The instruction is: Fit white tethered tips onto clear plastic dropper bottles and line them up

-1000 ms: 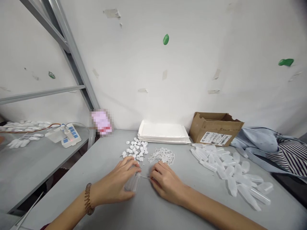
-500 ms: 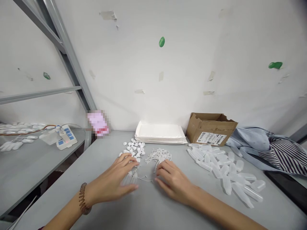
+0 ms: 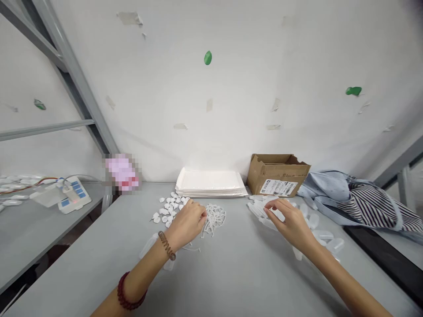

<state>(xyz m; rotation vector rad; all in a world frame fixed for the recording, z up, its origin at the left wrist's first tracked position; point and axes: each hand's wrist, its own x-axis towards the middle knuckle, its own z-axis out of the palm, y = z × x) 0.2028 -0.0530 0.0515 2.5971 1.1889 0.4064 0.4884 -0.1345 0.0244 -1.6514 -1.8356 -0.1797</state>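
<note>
My left hand (image 3: 190, 222) is at the left edge of a pile of thin white plastic loops (image 3: 214, 218). Its fingers are curled together, and what they may hold is hidden. Small white caps (image 3: 165, 211) lie just left of that hand. Under the left forearm, translucent plastic tubes (image 3: 149, 245) and a thin white strand (image 3: 191, 250) are partly covered. Over a heap of similar translucent tubes (image 3: 335, 246) at the right hovers my right hand (image 3: 289, 220). Its thumb and index finger are bent with a gap between them, and nothing shows in it.
A stack of white padded envelopes (image 3: 209, 184) stands against the wall, with an open cardboard box (image 3: 277, 176) beside it. Bluish and striped cloth (image 3: 363, 198) and a black flat object (image 3: 383, 259) lie right. A white-and-blue device (image 3: 74, 193) sits on the left table.
My left hand has moved right and forward to the white loops, its fingers now curled. The right hand has left the loops and moved right over the tubes. The view has turned slightly right.
</note>
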